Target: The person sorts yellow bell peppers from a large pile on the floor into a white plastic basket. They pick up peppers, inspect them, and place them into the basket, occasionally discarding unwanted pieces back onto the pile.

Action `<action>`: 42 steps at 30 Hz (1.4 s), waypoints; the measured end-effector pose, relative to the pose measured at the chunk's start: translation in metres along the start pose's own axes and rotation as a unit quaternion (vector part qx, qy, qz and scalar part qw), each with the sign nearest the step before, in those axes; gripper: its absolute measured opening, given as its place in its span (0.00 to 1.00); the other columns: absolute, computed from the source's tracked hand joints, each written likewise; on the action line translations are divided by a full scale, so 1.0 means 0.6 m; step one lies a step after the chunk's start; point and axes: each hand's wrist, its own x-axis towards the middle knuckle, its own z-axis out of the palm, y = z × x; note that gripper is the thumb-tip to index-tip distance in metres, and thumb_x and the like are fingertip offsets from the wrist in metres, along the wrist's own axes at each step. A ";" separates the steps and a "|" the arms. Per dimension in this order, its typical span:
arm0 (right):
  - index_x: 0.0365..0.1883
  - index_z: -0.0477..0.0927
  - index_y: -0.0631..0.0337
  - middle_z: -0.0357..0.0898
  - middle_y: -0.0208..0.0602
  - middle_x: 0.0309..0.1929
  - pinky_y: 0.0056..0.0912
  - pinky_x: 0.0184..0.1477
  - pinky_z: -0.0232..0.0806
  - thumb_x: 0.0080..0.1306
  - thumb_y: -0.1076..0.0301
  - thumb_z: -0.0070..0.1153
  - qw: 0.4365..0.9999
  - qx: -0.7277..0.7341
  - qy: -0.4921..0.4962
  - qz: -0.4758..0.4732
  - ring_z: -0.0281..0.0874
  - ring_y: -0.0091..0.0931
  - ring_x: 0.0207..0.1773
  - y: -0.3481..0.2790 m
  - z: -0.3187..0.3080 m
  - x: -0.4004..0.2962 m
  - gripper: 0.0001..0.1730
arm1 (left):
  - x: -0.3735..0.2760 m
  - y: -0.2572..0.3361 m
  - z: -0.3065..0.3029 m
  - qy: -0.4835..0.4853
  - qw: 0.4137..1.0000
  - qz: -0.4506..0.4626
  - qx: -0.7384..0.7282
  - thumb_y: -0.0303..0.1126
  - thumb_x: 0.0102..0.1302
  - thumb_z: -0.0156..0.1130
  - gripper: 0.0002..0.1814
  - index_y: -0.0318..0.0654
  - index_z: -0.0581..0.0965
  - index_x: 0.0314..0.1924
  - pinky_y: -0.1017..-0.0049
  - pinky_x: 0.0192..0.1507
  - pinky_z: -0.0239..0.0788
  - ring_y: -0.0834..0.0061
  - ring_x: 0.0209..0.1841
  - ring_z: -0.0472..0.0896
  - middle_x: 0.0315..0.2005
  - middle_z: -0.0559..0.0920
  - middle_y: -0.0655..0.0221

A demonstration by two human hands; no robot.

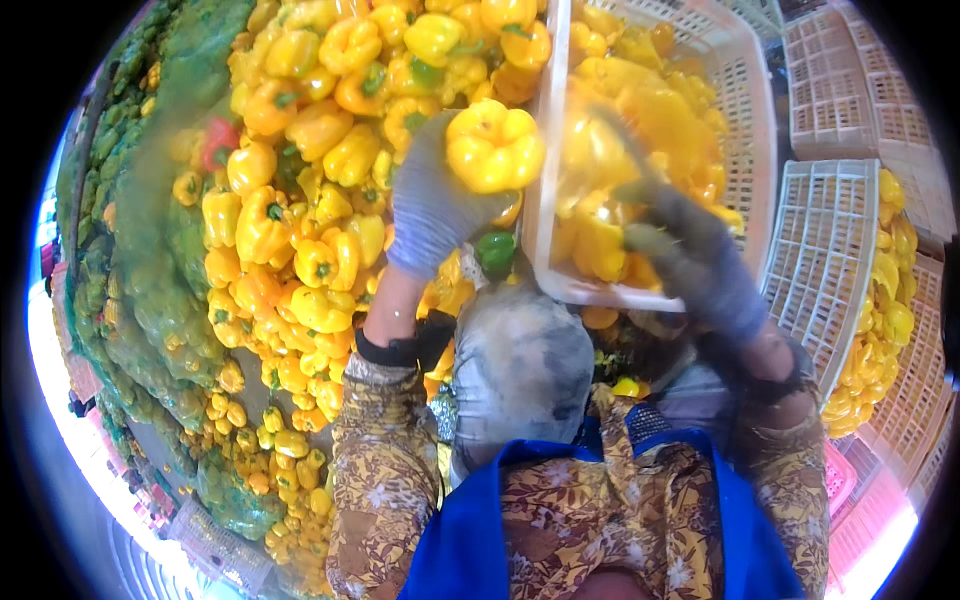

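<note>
My left hand (442, 202), in a pale knitted glove, is closed on a yellow bell pepper (496, 146) beside the near left wall of a plastic crate (553, 150). My right hand (667, 232), gloved and blurred by motion, is over the crate's near right part; whether it holds anything cannot be told. Inside the crate lie many yellow bell peppers (600, 244). A large heap of yellow bell peppers (322, 307) spreads to the left. One green pepper (495, 251) sits just below my left hand, near my knee.
Green net sacks of peppers (142, 255) line the far left. A red pepper (220, 142) lies at the heap's edge. At right, a white crate (821, 255) is tilted against more yellow peppers (889, 300), with stacked crates (829, 82) behind. My knee (525, 360) is before the crate.
</note>
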 end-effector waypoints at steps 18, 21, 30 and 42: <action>0.59 0.65 0.63 0.78 0.55 0.32 0.48 0.40 0.70 0.62 0.70 0.49 0.973 -0.161 0.088 -0.140 0.78 0.48 0.39 -0.012 -0.013 0.000 0.25 | -0.001 0.211 -0.015 0.116 0.971 0.207 0.029 0.41 0.36 0.83 0.48 0.34 0.68 0.57 0.70 0.51 0.72 0.69 0.49 0.78 0.48 0.78 0.60; 0.56 0.67 0.66 0.77 0.56 0.31 0.45 0.40 0.70 0.62 0.67 0.50 0.958 -0.223 0.037 -0.176 0.78 0.47 0.37 0.049 -0.021 0.012 0.23 | 0.038 0.214 -0.041 0.152 0.966 0.169 -0.121 0.33 0.41 0.81 0.44 0.30 0.67 0.57 0.70 0.53 0.72 0.68 0.48 0.78 0.47 0.78 0.59; 0.52 0.77 0.64 0.78 0.28 0.35 0.18 0.32 0.67 0.59 0.49 0.64 0.960 0.264 0.019 -0.091 0.73 0.14 0.31 -0.061 -0.119 -0.023 0.31 | 0.007 0.283 0.014 -0.127 0.961 0.202 -0.143 0.33 0.43 0.79 0.51 0.40 0.59 0.66 0.69 0.64 0.62 0.71 0.61 0.68 0.59 0.69 0.64; 0.45 0.79 0.66 0.82 0.31 0.34 0.24 0.41 0.69 0.56 0.62 0.66 0.979 0.134 0.002 -0.151 0.75 0.18 0.36 -0.052 -0.153 -0.042 0.22 | -0.021 0.291 0.044 -0.218 0.909 -0.042 -0.354 0.32 0.46 0.74 0.42 0.37 0.65 0.62 0.72 0.60 0.65 0.73 0.57 0.72 0.53 0.75 0.66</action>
